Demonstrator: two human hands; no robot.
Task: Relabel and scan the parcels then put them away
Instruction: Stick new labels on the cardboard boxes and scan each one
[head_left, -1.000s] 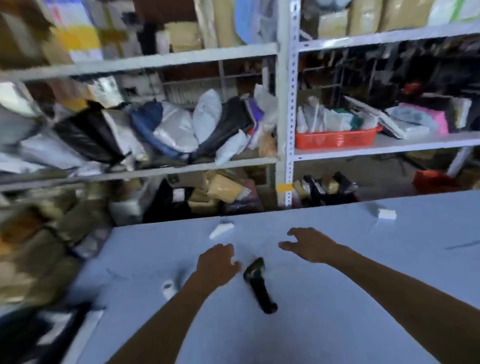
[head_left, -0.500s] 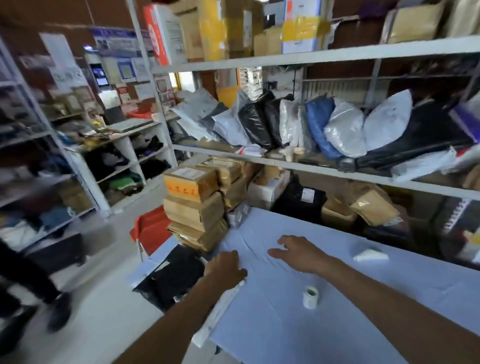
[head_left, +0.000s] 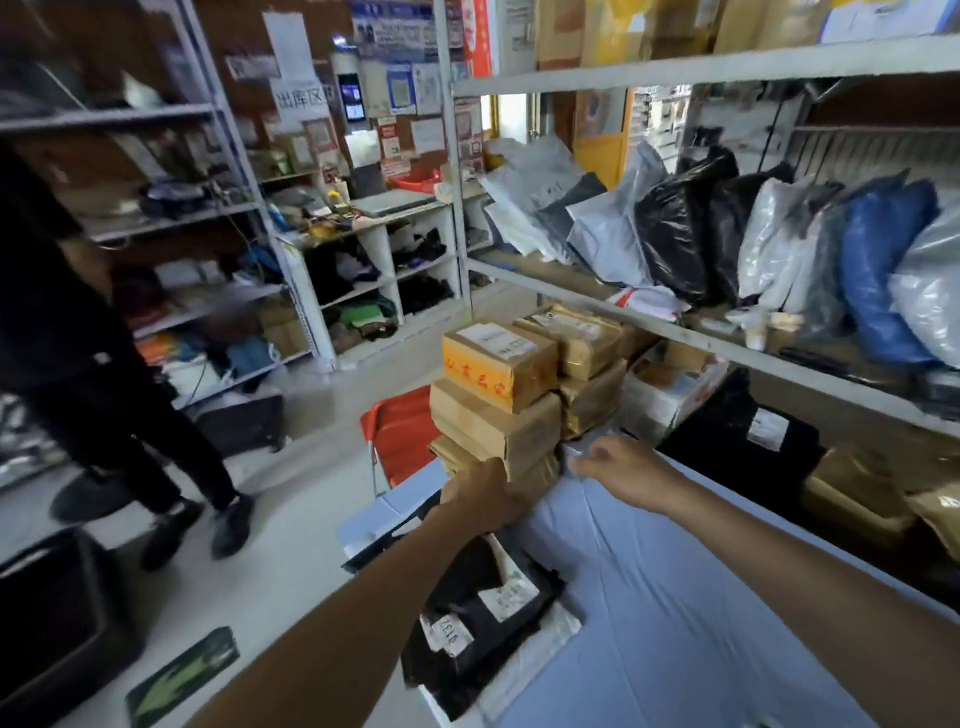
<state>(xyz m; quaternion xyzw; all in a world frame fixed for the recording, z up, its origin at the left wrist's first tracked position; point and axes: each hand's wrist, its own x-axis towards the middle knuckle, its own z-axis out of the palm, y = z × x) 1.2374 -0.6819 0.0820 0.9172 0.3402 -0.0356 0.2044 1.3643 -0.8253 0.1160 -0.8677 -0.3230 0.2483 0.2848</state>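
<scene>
A stack of brown cardboard parcels stands at the far left corner of the blue table; the top box bears a white label and orange writing. My left hand rests against the lowest box on the stack's near side, its fingers hidden behind the hand. My right hand reaches to the stack's right base, where its loosely bent fingers touch a grey bag. Black bagged parcels with white labels lie on the table's left edge under my left forearm.
A metal shelf behind the table holds several white, black and blue bagged parcels. More boxes and a black bag sit below it. A red stool stands beside the stack. A person in black walks in the aisle at left.
The view has swung left from the table's middle to its left corner. Both hands have moved forward to the base of the cardboard stack. The scanner and tape roll have left the view.
</scene>
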